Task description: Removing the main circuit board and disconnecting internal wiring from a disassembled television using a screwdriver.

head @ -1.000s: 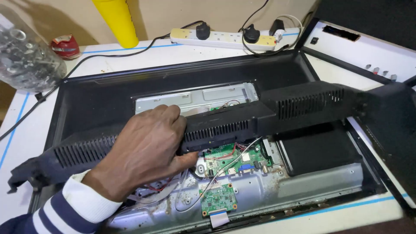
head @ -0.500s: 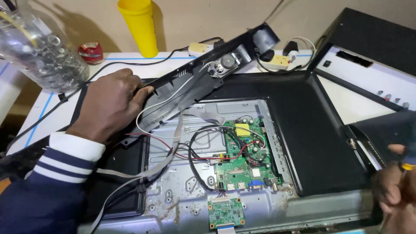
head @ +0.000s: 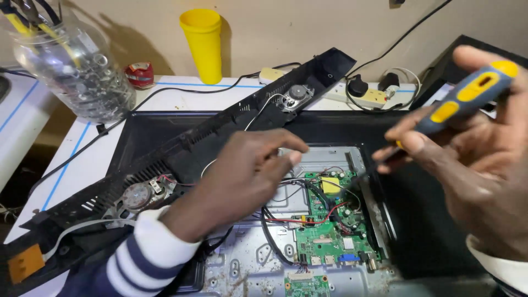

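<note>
While opened face-down on the white surface (head: 165, 91): flat-screen television (head: 429, 220), back shell off, metal chassis and boards bared at centre and lower centre of the frame.
Left hand (head: 242, 176): centre of the frame, striped sleeve running to the lower left; fingers curled loosely, thumb and forefinger tips pinched close over the chassis; whether anything sits in that grip, cannot tell; resting against the black speaker bar (head: 209, 132).
Right hand (head: 473, 165): right side of the frame, grip closed around a screwdriver (head: 467, 93) with a blue and yellow handle; shaft angled down to the left, tip blurred, near the green circuit board (head: 330, 220).
Black speaker bar: long, lying diagonally from lower left to upper centre, inner side up, one round speaker (head: 136, 195) at lower left, another (head: 297, 94) at upper centre, thin wires trailing to the board.
Green circuit board: lower centre, on the chassis, with red and black wires and a yellow part on top.
Upper left of the frame: clear plastic jar (head: 77, 71) of small metal parts, small red tin (head: 140, 74) just beside.
Upper centre: yellow cup (head: 203, 44) against the wall.
Upper right: white power strip (head: 363, 96) with black plugs, behind the television.
</note>
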